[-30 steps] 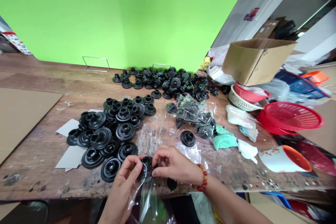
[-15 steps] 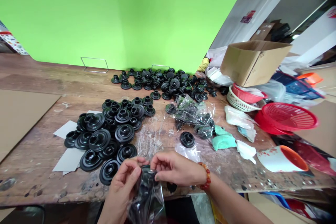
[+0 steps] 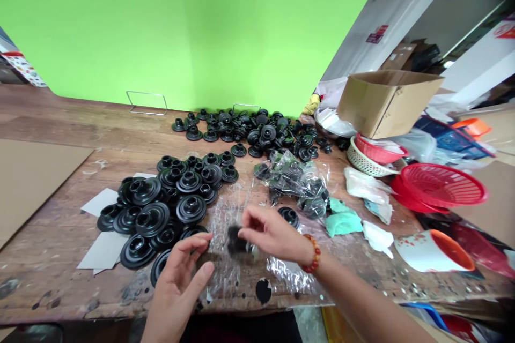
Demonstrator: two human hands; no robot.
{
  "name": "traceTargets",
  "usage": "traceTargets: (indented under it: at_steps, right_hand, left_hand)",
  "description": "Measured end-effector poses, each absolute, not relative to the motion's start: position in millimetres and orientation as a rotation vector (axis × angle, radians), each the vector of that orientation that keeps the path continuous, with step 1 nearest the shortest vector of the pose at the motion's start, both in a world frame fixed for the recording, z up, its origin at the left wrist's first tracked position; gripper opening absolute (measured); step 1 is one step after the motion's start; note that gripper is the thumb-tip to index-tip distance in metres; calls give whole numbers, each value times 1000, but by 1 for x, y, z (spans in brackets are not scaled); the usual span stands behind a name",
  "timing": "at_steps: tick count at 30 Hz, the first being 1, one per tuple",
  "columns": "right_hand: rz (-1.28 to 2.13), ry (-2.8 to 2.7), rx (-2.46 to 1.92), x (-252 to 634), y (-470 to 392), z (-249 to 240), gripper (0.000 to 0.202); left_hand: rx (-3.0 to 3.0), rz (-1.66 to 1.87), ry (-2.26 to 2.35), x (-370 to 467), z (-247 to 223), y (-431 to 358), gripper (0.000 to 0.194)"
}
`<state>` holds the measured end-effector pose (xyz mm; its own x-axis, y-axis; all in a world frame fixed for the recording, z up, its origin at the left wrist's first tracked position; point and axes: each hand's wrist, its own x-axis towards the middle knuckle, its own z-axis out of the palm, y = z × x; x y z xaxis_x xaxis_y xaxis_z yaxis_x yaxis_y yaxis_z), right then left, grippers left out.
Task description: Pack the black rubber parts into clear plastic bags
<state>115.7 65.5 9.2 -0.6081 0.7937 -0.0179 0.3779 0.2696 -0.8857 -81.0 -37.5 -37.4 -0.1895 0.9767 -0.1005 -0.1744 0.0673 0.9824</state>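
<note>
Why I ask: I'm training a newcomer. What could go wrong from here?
The black part, blurred at the fingertips of the right hand, may slip. The left hand, close to the near pile, could nudge parts loose. The bracelet might snag on the loose plastic near it.

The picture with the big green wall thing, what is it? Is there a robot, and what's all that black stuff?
No robot here: these are a person's own two bare hands, seen by a camera worn on the head, looking forward and down. The wooden table bears black ringed discs in a near pile and a far one, beneath the green panel. Crinkly clear plastic covers some more. To the right are a cardboard box and a red basket. The right hand holds a dark piece, too blurred to make out well. The left hand is open and holds nothing.
</note>
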Motion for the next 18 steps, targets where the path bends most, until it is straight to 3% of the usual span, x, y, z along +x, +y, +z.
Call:
traceTargets:
  at_steps: [2, 4, 8, 12, 14, 18]
  right_hand:
    - [924, -2208, -1285, 119, 84, 6, 4]
    - [631, -2275, -1534, 125, 101, 3, 12]
    - [315, -2290, -1801, 139, 125, 12, 9]
    - [-119, -2374, -1865, 135, 159, 34, 29]
    - [-232, -2512, -1885, 126, 183, 38, 32]
    - [-130, -2683, -1979, 108, 224, 23, 27]
  left_hand:
    - [966, 1287, 1310, -75, -46, -41, 25]
    - [1061, 1223, 1353, -71, -55, -45, 21]
    - [1331, 1165, 1403, -66, -69, -45, 15]
    - [1472, 1090, 1402, -64, -71, -37, 12]
    - [1534, 1044, 1379, -62, -67, -32, 10]
    - [1650, 948, 1292, -55, -61, -27, 10]
